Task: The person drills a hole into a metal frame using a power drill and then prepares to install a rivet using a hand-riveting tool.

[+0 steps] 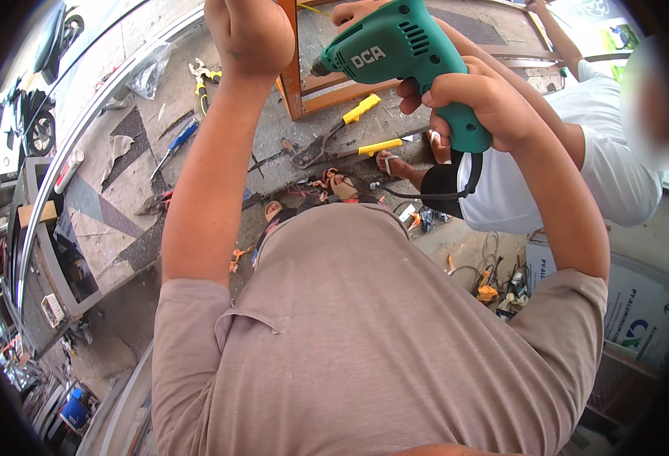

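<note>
I've the right hand point(480, 102) clamped round the green drill point(407, 49) just right of the orange upright point(292, 87), seemingly for steady aim, while left of it the left hand's point(251, 38) grip I can't tell.

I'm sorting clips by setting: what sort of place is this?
Probably a workshop, judging by the green power drill in the right hand, the orange-brown frame and the blue-handled screwdriver.

Brightly lit ground point(100, 38) lies beyond the patchy grey work surface point(97, 242).
</note>
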